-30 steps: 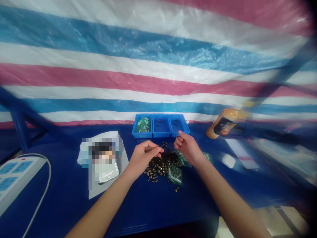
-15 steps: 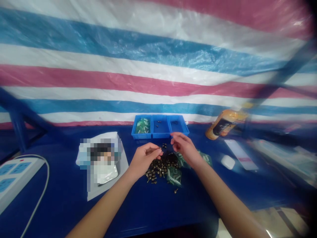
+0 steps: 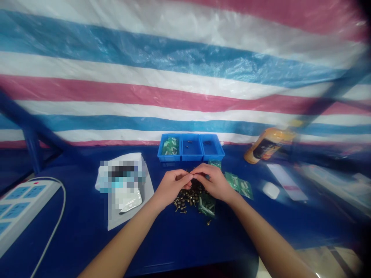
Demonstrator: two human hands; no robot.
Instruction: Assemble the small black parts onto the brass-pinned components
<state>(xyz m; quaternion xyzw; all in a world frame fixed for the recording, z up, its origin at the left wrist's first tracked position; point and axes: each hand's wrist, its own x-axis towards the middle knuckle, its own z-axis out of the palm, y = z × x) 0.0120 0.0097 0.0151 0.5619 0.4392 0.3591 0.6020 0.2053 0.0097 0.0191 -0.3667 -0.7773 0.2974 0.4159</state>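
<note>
My left hand (image 3: 174, 188) and my right hand (image 3: 210, 181) hover close together above a pile of small brass screws (image 3: 188, 200), their fingertips meeting around 663,455 in the picture. Whatever lies between the fingertips is hidden. A green-tinted plastic bag of parts (image 3: 206, 204) lies against the pile beneath my right hand. Another green packet (image 3: 238, 185) lies to the right of that hand, and a small one (image 3: 215, 164) sits near the tray. A blue three-compartment tray (image 3: 191, 159) stands beyond my hands, with green packets in its left compartment.
The blue table (image 3: 87, 216) holds a pixelated white package (image 3: 123, 189) on the left and a power strip (image 3: 23, 206) with a white cable. An orange bottle (image 3: 268, 146) lies at the right near a white oval object (image 3: 271, 190). A striped tarp (image 3: 185, 77) hangs behind.
My hands have moved together until their fingertips meet over the pile. The green packets to the right now lie more spread out, and one sits nearer the tray.
</note>
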